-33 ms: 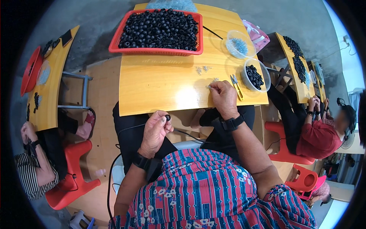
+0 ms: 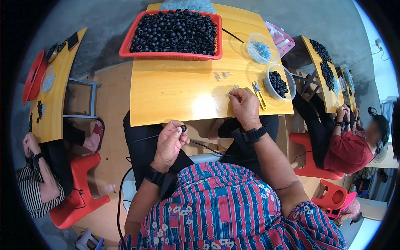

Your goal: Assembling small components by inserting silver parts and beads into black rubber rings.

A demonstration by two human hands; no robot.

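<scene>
Between the thumb and fingers of my left hand (image 2: 169,141) is a small round black bead (image 2: 183,128), held just off the table's near edge. My right hand (image 2: 246,106) rests on the yellow table (image 2: 166,96) with its fingertips pinched, beside a little pile of small clear pieces (image 2: 236,87). What the fingertips hold there is too small to make out. A second pile of clear pieces (image 2: 221,76) lies slightly farther off. To the right of my right hand are yellow-handled thread snips (image 2: 259,96), and past them a clear bowl (image 2: 290,94) containing black beads (image 2: 278,84).
A red basket (image 2: 171,56) heaped with black beads stands at the table's far left. At the far right sits a clear tub (image 2: 252,57) of small clear pieces. A black cable (image 2: 208,147) crosses my lap. Other people work at tables on both sides.
</scene>
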